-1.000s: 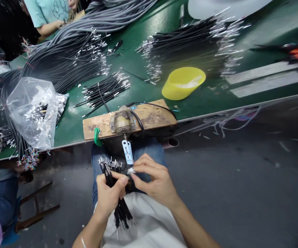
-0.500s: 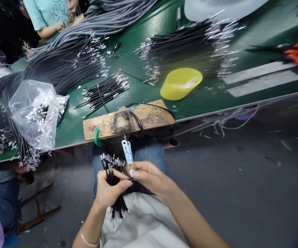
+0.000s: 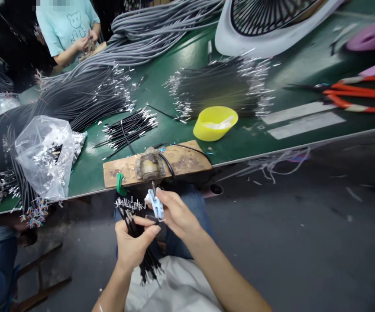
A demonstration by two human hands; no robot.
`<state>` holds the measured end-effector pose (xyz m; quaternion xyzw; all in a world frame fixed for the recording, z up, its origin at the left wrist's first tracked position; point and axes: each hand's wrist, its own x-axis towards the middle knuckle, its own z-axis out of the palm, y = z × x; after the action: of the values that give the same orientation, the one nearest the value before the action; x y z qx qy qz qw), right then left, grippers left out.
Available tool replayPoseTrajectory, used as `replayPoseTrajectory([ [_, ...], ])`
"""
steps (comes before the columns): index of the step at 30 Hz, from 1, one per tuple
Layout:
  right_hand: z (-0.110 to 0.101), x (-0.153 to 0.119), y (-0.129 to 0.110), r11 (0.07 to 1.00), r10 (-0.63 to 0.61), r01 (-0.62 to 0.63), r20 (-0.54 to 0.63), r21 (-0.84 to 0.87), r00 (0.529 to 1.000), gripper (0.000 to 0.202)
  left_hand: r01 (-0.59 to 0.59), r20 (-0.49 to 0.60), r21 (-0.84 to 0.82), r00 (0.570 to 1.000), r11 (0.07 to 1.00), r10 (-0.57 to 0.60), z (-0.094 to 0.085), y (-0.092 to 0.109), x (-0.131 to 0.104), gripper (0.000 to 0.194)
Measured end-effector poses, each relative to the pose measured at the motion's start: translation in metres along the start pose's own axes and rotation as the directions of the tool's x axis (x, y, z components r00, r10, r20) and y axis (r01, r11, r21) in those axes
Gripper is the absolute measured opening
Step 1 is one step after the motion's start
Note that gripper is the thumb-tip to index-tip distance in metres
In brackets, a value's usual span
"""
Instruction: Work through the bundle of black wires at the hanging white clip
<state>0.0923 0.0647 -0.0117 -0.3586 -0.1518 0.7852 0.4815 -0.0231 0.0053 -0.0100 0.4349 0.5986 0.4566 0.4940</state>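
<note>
Fingers (image 3: 147, 236) of the left hand (image 3: 129, 247) curled closed round a bundle of short black wires (image 3: 150, 262) with silvery ends, held upright-slanting above the lap. Left thumb and forefinger meet just below a light-blue clip (image 3: 156, 206); a dark piece shows at their tips, too blurred to make out. Right hand (image 3: 176, 214) half curled, its fingers closed on that clip—at the end of a thin rod (image 3: 153, 185) sticking out from a grimy motor (image 3: 150, 167).

Motor sits on a wooden board (image 3: 190, 158) at the edge of the green table (image 3: 242, 149); green clamp (image 3: 119, 184) near the board's left end. Behind the board: a loose pile of black wires (image 3: 129, 130) and a yellow cup (image 3: 203, 130) with something white inside. Clear plastic bag (image 3: 33, 149) to the left, orange-handled scissors (image 3: 353, 95) well right. Farther off—grey cables (image 3: 155, 32), a fan (image 3: 226, 41), a person in a light-blue shirt (image 3: 72, 26).
</note>
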Motion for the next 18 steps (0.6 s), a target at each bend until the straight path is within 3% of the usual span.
replayPoseTrajectory([
  [5, -0.004, 0.002, 0.007, 0.984, 0.084, -0.087, 0.023, 0.153, 0.996, 0.045, 0.018, 0.013, 0.023, 1.0, 1.0, -0.019, 0.004, 0.002, -0.001, 0.017],
  [8, -0.017, 0.006, 0.012, 0.981, 0.074, -0.077, 0.024, 0.177, 0.997, 0.046, 0.044, 0.019, 0.038, 0.999, 0.998, -0.045, 0.005, 0.001, -0.003, 0.02],
  [13, -0.048, -0.005, 0.021, 0.988, -0.149, 0.145, -0.098, -0.052, 0.984, 0.04, 0.079, 0.039, 0.079, 0.996, 0.994, -0.083, 0.002, 0.0, -0.008, 0.02],
  [16, -0.055, -0.025, 0.025, 0.872, -0.418, 0.358, -0.13, -0.333, 0.899, 0.024, 0.133, 0.089, 0.108, 0.986, 0.985, -0.143, 0.0, -0.003, -0.012, 0.023],
  [18, -0.05, -0.038, 0.026, 0.645, -0.632, 0.517, -0.012, -0.563, 0.775, 0.019, 0.161, 0.126, 0.128, 0.976, 0.979, -0.177, 0.0, -0.006, -0.015, 0.025],
])
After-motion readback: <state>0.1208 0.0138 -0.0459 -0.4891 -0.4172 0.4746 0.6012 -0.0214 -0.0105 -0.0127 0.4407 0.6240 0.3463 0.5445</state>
